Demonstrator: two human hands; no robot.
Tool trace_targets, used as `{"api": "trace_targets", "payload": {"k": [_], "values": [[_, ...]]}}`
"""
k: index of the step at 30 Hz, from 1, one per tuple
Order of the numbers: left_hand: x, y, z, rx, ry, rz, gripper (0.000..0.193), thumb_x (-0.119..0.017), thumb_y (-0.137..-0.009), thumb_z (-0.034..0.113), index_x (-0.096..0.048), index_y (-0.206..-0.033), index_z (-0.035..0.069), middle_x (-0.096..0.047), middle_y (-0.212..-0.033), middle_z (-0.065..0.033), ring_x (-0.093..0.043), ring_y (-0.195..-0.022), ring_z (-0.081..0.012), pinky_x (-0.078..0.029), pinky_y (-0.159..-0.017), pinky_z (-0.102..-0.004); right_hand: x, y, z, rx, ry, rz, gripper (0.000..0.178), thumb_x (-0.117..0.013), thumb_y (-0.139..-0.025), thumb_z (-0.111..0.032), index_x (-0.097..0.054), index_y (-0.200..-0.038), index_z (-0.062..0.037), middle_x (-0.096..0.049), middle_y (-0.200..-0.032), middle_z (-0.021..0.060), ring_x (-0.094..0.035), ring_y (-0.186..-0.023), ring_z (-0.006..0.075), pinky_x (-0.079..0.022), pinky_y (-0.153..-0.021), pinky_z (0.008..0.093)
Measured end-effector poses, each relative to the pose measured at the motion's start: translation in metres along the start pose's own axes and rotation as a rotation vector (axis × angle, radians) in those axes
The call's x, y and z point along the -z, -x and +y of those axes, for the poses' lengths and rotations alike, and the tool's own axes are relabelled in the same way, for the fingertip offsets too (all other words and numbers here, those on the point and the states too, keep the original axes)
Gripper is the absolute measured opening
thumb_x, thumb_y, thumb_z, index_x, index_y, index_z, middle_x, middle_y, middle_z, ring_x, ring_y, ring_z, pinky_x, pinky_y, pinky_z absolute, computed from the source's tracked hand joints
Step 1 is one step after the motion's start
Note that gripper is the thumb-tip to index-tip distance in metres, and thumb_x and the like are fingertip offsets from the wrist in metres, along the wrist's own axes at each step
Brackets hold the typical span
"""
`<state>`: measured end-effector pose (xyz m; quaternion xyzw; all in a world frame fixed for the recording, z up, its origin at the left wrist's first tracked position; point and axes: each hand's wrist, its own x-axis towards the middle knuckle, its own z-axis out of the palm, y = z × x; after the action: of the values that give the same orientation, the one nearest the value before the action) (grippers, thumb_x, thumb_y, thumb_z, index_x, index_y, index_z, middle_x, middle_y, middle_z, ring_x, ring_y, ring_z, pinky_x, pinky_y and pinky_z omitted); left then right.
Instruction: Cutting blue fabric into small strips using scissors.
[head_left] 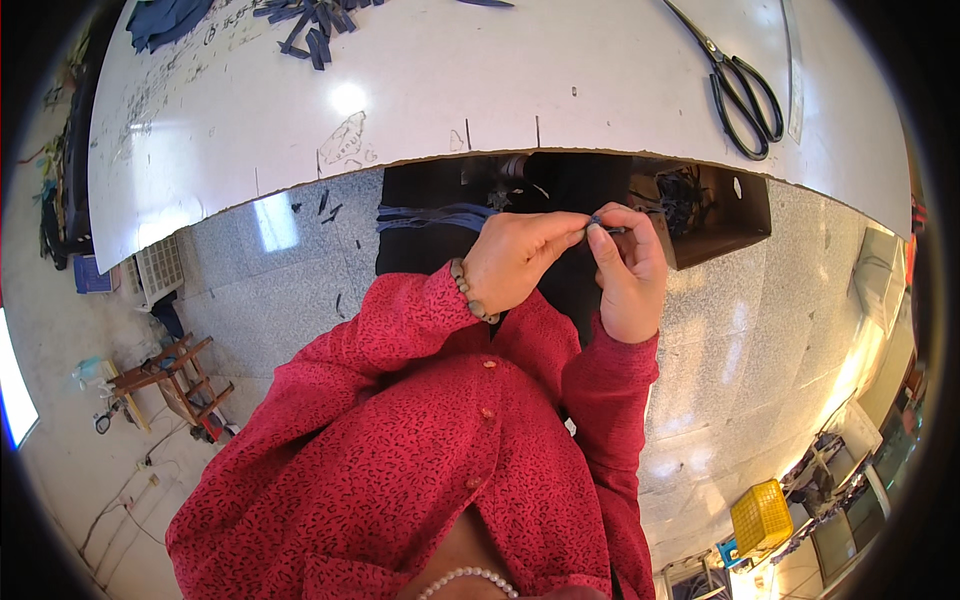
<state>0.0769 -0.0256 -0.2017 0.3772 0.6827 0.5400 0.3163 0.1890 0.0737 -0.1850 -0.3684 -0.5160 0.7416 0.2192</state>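
A small dark-blue piece is pinched between the left hand and right hand, brought together above the person's dark lap. Blue strips cross it; scissors rest on the white table.

The person before me wears a crimson shirt flecked with small, irregular dark spots, its sleeves long and its reddish buttons shiny. A bracelet of rounded, muted greenish-brown beads circles the left hand's wrist, and I can make out a pearly white beaded necklace.
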Motion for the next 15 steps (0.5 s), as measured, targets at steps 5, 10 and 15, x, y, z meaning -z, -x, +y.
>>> {"api": "trace_targets", "payload": {"k": [5,10,15], "values": [[-0.002,0.003,0.011,0.192,0.027,-0.066,0.025,-0.060,-0.087,0.009,-0.061,-0.112,0.003,-0.067,-0.087,-0.0160,-0.069,-0.080,-0.0255,-0.052,-0.066,-0.0318,-0.011,0.002,0.003,0.278,0.243,0.086,0.013,-0.062,-0.085,0.001,-0.055,-0.096,-0.0001,-0.053,-0.102,0.0054,-0.053,-0.079,0.0070,-0.045,-0.068,0.0199],[-0.005,0.002,0.013,0.078,0.178,0.011,0.032,-0.060,-0.085,0.006,-0.060,-0.116,0.002,-0.069,-0.098,-0.0136,-0.067,-0.092,-0.0193,-0.051,-0.079,-0.0281,-0.016,0.001,0.004,0.284,0.234,0.122,0.012,-0.061,-0.084,0.003,-0.055,-0.094,0.0004,-0.052,-0.102,0.0056,-0.053,-0.078,0.0069,-0.045,-0.068,0.0193],[0.000,0.002,0.014,0.175,0.194,0.004,0.028,-0.058,-0.089,0.003,-0.060,-0.116,-0.002,-0.068,-0.100,-0.0075,-0.059,-0.092,-0.0085,-0.049,-0.081,-0.0241,-0.015,-0.003,0.004,0.265,0.135,0.081,0.011,-0.061,-0.084,0.005,-0.055,-0.091,0.0003,-0.052,-0.102,0.0057,-0.052,-0.078,0.0068,-0.044,-0.068,0.0186]]}}
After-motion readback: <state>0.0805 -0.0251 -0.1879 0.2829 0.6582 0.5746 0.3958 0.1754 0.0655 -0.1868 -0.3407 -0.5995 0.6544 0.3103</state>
